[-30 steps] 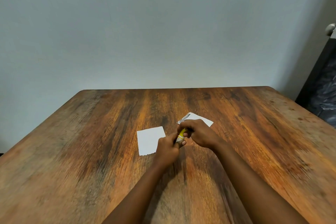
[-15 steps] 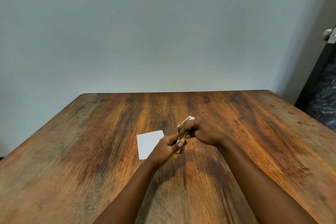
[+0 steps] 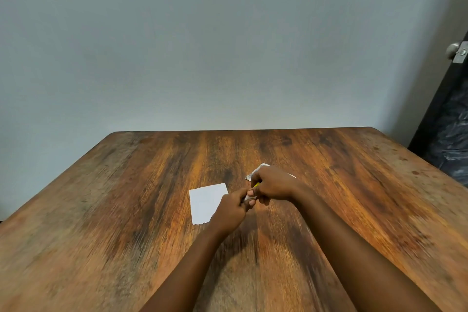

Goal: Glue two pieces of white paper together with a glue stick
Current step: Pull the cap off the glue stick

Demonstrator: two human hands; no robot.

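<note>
Fingers [image 3: 251,194] of both hands now pinch the yellow glue stick [image 3: 256,185] closer than before; I see less yellow, white paper square [image 3: 205,201] just left.

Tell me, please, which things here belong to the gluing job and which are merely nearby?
For the job: glue stick, held by left hand and right hand; left paper; right paper.
Nearby only: table, door knob.
</note>
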